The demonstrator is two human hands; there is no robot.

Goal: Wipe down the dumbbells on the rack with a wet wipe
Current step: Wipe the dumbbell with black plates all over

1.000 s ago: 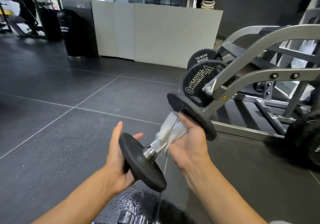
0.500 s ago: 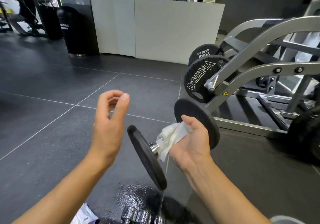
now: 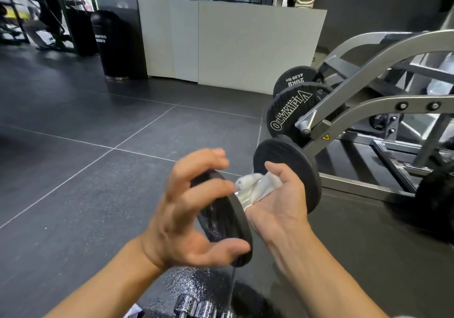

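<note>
The dark floor [image 3: 98, 170] is under me. A grey weight machine [image 3: 368, 76] stands on my right, with black plates [image 3: 287, 118] on it. I hold a black dumbbell [image 3: 226, 221] up in the air in front of me. My left hand [image 3: 181, 209] curls its fingers round the near end. My right hand [image 3: 282, 209], palm up, squeezes the white wet wipe [image 3: 255, 187] round the middle.

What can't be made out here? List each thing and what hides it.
Head view only.
- Dumbbell: handle covered by the wet wipe and right hand.
- Left hand: motion-blurred; whether it grips the near plate is unclear.
- Chrome dumbbells below: cut off by the bottom edge.
</note>
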